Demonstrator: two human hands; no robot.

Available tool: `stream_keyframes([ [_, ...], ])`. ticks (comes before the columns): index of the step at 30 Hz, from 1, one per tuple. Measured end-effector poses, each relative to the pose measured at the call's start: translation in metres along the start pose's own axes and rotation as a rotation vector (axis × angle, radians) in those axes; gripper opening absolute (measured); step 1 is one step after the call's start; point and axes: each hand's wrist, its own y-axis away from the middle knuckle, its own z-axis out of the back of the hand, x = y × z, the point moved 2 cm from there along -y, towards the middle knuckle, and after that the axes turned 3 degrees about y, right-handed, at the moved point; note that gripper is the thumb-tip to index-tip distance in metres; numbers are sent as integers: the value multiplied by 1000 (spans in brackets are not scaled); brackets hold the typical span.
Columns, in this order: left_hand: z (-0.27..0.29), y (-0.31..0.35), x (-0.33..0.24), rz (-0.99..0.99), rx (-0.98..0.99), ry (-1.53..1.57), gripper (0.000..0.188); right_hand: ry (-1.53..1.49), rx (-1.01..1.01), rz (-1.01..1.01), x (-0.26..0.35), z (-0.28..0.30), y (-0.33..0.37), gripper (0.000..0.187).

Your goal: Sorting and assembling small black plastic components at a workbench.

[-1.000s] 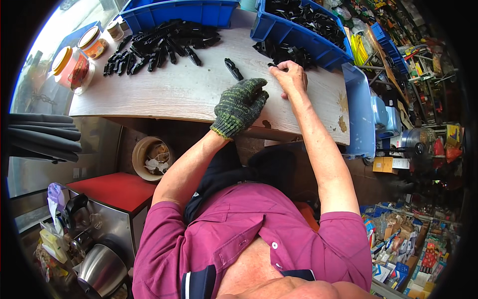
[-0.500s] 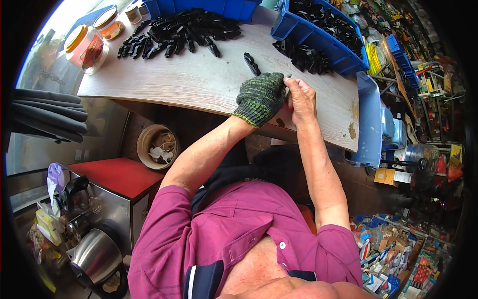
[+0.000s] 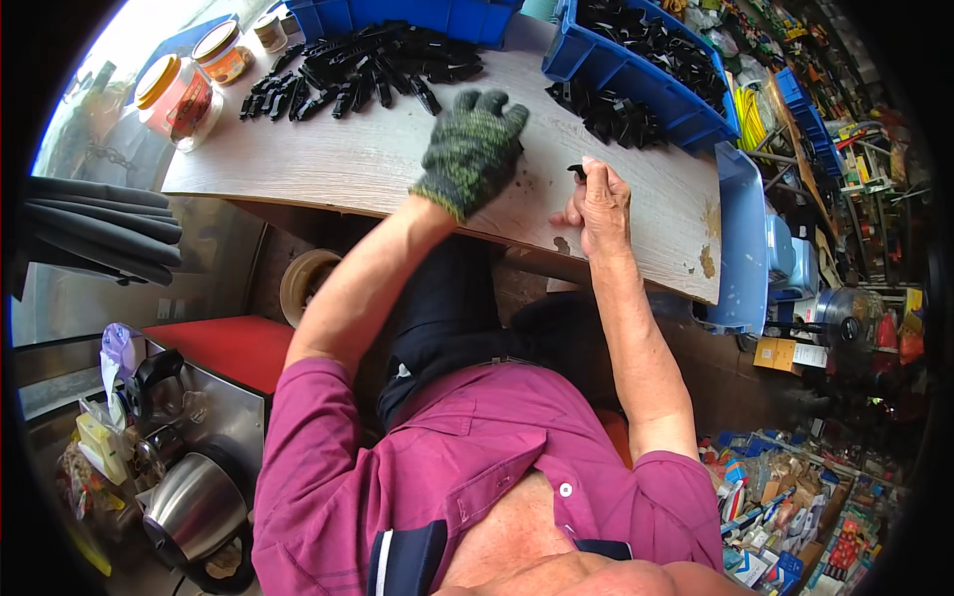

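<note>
My left hand (image 3: 469,154) wears a dark green knitted glove and is palm down over the middle of the table. Its fingers are bent and a little apart, with the tips partly out of sight. It covers most of a black plastic part (image 3: 520,148), of which only a dark bit shows at the glove's edge. My bare right hand (image 3: 602,207) is held over the table's front area to the right, pinching a small black piece (image 3: 576,172) between thumb and forefinger. Elongated black plastic parts (image 3: 373,68) lie heaped at the far left.
A blue bin (image 3: 661,94) full of black pieces stands at the far right, with a small pile (image 3: 614,117) before it. Another blue bin (image 3: 407,22) is at the back. Lidded jars (image 3: 179,104) stand far left. A waste bucket (image 3: 298,283) sits below the table edge.
My left hand has parted from the right and moved left, over the black part that lay in view. My right hand stays near its place, with the small black piece now showing.
</note>
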Motion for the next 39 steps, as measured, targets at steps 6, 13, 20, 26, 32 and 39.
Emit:
stream_keyframes([
  [6, -6, -5, 20, -108, 214, -16, 20, -20, -33, 26, 3, -6, 3, 31],
  [13, -14, -5, 1, -167, 126, 45, 24, -47, -98, 9, 3, -4, 1, 32],
  [20, -18, 11, -23, -45, 134, 511, 20, -94, -224, 90, -11, 12, -8, 33],
  [26, -13, 22, -44, 192, 233, 821, 27, -106, -287, -5, 8, -6, 11, 30],
  [32, -36, 22, -43, 154, 140, 818, 25, -1, -332, 138, -10, 2, 1, 32],
  [39, -35, 20, -81, 490, 106, 969, 30, 262, -392, 416, -15, 10, -1, 34],
])
